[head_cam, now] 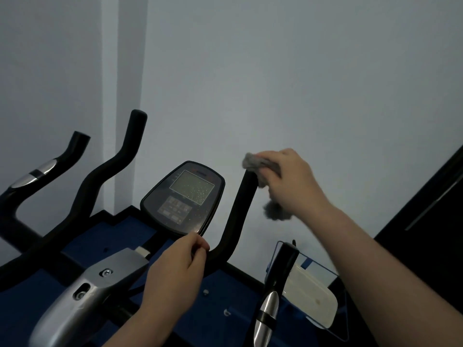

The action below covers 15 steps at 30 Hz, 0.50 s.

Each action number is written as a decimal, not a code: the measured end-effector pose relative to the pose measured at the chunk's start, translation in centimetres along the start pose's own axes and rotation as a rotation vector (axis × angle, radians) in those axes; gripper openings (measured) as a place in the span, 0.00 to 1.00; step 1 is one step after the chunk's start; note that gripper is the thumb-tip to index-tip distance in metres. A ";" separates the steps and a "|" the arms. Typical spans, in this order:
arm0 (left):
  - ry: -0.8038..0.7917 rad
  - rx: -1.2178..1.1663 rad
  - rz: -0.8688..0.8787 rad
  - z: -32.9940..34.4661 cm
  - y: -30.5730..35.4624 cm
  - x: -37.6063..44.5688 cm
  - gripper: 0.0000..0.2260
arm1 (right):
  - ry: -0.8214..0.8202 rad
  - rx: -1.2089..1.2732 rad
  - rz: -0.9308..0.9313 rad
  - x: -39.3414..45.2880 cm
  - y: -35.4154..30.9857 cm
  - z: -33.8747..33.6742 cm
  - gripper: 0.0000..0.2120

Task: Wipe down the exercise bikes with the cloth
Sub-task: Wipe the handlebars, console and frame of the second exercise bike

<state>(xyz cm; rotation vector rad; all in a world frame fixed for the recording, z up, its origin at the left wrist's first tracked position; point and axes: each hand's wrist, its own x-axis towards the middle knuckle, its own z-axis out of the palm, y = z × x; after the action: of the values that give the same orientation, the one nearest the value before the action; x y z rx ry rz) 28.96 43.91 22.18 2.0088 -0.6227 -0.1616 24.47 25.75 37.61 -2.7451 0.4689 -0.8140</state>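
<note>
at the top of the bike's right handlebar (238,204), just right of the console (184,196), our right hand (293,181) grips the grey cloth (260,169), fingers curled around it and pressing it onto the bar's upper end; a loose tail of the cloth hangs below the hand. just below the console, our left hand (175,269) holds the lower bend of the same handlebar, fingers wrapped around it with the thumb meeting the fingertips. left of the console rise two more black handlebars (110,171). below the console sits the bike's silver frame (95,286). a pale wall (275,83) stands behind the console.
</note>
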 end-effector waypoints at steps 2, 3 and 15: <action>0.008 0.007 0.002 0.0 0.1 -0.1 0.08 | -0.051 0.069 0.075 0.3 0.8 -1.4 0.10; 0.014 0.011 0.003 0.0 0.1 -0.1 0.08 | -0.033 0.108 0.092 0.6 0.8 -1.6 0.10; 0.032 0.079 -0.005 0.2 0.5 0.1 0.08 | 0.324 0.633 0.363 -1.4 0.4 3.9 0.09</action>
<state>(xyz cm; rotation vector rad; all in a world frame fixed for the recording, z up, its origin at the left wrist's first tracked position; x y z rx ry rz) 28.75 43.54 22.56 2.0852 -0.6122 -0.1095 25.48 26.37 33.63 -1.8922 0.6181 -1.0839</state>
